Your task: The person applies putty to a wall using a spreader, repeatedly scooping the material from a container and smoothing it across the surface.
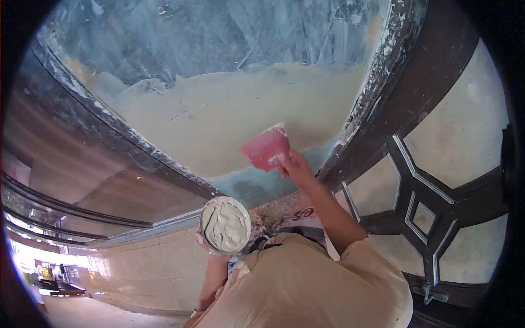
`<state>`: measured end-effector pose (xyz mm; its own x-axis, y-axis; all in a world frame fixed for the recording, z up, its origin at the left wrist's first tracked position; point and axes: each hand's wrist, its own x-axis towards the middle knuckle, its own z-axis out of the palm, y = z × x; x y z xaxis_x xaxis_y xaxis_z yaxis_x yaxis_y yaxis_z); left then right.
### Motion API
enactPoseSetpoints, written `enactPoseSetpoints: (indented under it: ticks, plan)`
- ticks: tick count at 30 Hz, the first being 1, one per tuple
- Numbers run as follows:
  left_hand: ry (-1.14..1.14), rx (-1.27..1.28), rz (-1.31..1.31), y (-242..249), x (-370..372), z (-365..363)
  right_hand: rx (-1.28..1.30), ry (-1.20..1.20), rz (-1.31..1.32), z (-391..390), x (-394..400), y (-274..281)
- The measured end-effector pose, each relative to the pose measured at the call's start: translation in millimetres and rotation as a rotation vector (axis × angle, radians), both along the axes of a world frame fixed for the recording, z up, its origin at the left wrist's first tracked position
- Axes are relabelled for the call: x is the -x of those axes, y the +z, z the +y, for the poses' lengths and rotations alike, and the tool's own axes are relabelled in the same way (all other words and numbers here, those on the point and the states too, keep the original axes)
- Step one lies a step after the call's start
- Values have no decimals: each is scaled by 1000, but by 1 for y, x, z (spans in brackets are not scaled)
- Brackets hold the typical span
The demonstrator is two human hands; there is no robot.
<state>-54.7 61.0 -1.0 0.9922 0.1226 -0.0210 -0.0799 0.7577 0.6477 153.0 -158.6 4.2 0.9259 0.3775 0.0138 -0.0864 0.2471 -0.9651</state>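
My right hand (296, 167) grips a red putty spreader (267, 150) by its lower right corner, with pale putty along its upper edge. The spreader overlaps the lower part of the wall panel (219, 104), which has a smooth beige coat low down and patchy blue-grey above. Lower left, my left hand (205, 244) supports a round tub (202, 221) from beneath and the side. Thick cream putty (227, 223) with swirled ridges fills it close to the rim. Most of the left hand's fingers are hidden behind the tub.
Worn dark frames (365, 104) with white smears border the panel on both sides. To the right stands a dark door (426, 202) with pale panels and a metal latch (428, 295). Glossy brown panelling (82, 158) runs along the left, above a tiled surface (147, 268).
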Motion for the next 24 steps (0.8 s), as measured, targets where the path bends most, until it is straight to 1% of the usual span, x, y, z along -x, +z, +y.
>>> enactPoseSetpoints:
  ticks: [1,3,4,6,7,8,10,11,13,14,16,18,20,21,23,24]
  plan:
    - [-6,43,-1,-3,-6,-6,2,-4,7,-3,-16,4]
    - [-52,103,-12,1,-18,-20,99,-102,-112,-13,-41,8]
    - [-56,103,-11,7,-22,-29,99,-106,-111,-20,-46,-4]
    - [-82,56,-44,15,-31,-44,358,-241,-233,-34,-59,-62]
    - [-42,82,12,1,-32,-44,425,-285,-310,-42,-62,-123]
    - [-46,82,7,-2,-32,-49,491,-328,-390,-55,-55,-174]
    - [-4,75,48,-4,-35,-57,646,-314,-195,-84,-18,-201]
    - [-16,67,23,-3,-36,-62,646,-318,-197,-93,-12,-199]
    - [-23,88,27,-7,-37,-68,333,-46,241,-112,3,-178]
    - [-26,108,33,-9,-39,-70,333,-46,240,-117,0,-156]
    - [-29,90,25,-11,-45,-77,197,-25,145,-122,-20,-92]
    - [-19,52,50,-7,-50,-86,49,-149,-41,-118,-42,-29]
    - [-22,62,58,-9,-56,-92,77,-219,-164,-119,-66,18]
    - [-27,71,55,-7,-60,-96,73,-223,-160,-116,-77,22]
    - [-51,49,37,-2,-62,-104,62,-270,-68,-113,-89,25]
    - [-55,43,38,0,-63,-105,57,-275,-67,-113,-94,-1]
